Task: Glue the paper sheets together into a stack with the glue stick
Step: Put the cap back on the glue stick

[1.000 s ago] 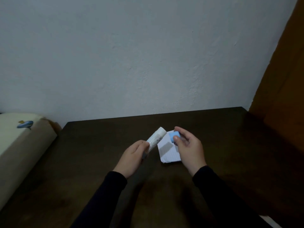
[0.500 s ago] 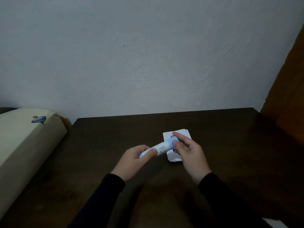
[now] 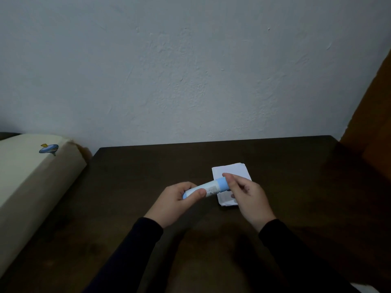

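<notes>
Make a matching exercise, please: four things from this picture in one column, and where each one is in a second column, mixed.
1. glue stick
2. blue cap
3. paper stack
4. cream cushion

a. flat on the dark table
b. beside the table, at the far left
c. body gripped in the left hand
d. between fingers of the right hand

Pairs: 1-c, 2-d, 3-a, 4-b
</notes>
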{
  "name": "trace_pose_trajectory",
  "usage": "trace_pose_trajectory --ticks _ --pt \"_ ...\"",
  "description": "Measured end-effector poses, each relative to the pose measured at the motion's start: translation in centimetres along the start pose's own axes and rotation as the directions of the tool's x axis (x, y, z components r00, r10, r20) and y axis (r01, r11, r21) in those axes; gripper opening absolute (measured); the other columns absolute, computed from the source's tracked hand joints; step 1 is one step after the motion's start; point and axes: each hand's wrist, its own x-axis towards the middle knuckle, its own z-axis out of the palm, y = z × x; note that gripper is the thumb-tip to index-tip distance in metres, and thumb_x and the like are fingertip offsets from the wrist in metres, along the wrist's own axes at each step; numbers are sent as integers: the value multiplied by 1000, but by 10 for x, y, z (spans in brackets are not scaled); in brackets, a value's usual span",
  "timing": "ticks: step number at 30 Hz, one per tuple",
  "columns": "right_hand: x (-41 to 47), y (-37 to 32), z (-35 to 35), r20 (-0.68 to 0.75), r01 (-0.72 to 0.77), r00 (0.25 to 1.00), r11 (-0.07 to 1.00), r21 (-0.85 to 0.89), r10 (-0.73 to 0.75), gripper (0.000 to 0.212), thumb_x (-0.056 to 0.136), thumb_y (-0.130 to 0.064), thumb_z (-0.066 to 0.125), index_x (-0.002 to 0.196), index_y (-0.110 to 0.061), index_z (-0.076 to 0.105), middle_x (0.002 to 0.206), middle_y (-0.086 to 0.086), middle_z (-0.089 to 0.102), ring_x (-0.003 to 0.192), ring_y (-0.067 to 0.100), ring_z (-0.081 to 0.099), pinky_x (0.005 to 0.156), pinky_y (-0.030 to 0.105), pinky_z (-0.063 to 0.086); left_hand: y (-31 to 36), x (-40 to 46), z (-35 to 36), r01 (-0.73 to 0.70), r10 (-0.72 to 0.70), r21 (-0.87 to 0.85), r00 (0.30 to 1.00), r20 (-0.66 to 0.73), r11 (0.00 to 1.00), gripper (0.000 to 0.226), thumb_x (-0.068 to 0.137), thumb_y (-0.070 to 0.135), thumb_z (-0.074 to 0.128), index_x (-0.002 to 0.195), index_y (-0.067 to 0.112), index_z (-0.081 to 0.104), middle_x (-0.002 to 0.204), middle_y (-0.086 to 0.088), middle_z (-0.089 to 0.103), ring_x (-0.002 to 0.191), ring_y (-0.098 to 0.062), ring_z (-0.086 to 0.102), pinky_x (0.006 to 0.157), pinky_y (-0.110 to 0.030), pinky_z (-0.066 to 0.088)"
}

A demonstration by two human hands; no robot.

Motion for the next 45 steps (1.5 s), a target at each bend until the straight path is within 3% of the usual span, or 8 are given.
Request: trace_pose_trajectory --ticks 3,6,14,24,30,37,40,45 --pt "1 0 -6 129 43 991 996 -81 -33 35 94 -33 54 129 -26 56 108 -13 59 102 5 57 79 11 50 1 0 -2 8 -9 -74 1000 -8 997 32 87 53 52 92 26 69 72 8 59 62 -1 50 59 -21 38" --pt "1 3 -5 131 38 991 990 -138 -20 42 91 -38 56 129 -20 56 114 -4 61 107 10 60 84 19 52 -1 -2 -4 12 -10 -86 1000 21 996 33 85 54 51 93 27 69 73 4 59 63 -4 50 60 -23 38" --pt "-1 -1 0 154 3 988 981 -193 27 34 95 -43 48 113 -19 63 95 -9 61 91 2 56 63 2 40 -5 -3 2 -17 17 -57 1000 6 998 21 88 51 53 93 35 66 88 -2 66 80 -15 58 67 -32 48" --pt "1 -8 -9 113 18 994 984 -179 3 33 93 -50 41 85 -25 61 73 -3 54 69 7 50 56 7 38 -5 -1 2 -38 37 -59 999 -20 998 29 87 54 53 97 31 68 88 -2 66 80 -16 59 71 -38 48" --pt "4 -1 -15 217 126 973 969 -214 -78 29 96 -36 49 124 -30 54 100 -17 52 98 4 53 70 6 43 -3 -1 1 -15 16 -78 1000 7 997 37 81 59 49 93 30 70 88 -8 66 79 -20 58 65 -30 43" --pt "7 8 -5 260 113 965 949 -295 -35 32 97 -39 46 125 -23 54 109 -9 58 105 6 54 84 13 46 -9 -1 1 30 -27 -79 999 40 996 39 82 58 49 95 28 70 87 -9 65 69 -12 55 62 -21 41" --pt "7 9 -4 251 98 968 954 -283 -25 25 98 -42 43 114 -27 56 101 -11 60 99 5 57 82 16 47 -11 -1 2 23 -21 -70 999 33 997 34 84 55 51 96 29 69 87 -5 67 78 -18 58 64 -25 44" --pt "6 8 -4 237 52 971 959 -280 16 30 98 -43 41 111 -23 58 99 -6 62 96 5 59 68 11 41 -12 2 4 -46 46 -20 999 -8 999 17 90 44 57 96 32 68 86 2 67 78 -10 59 67 -27 48"
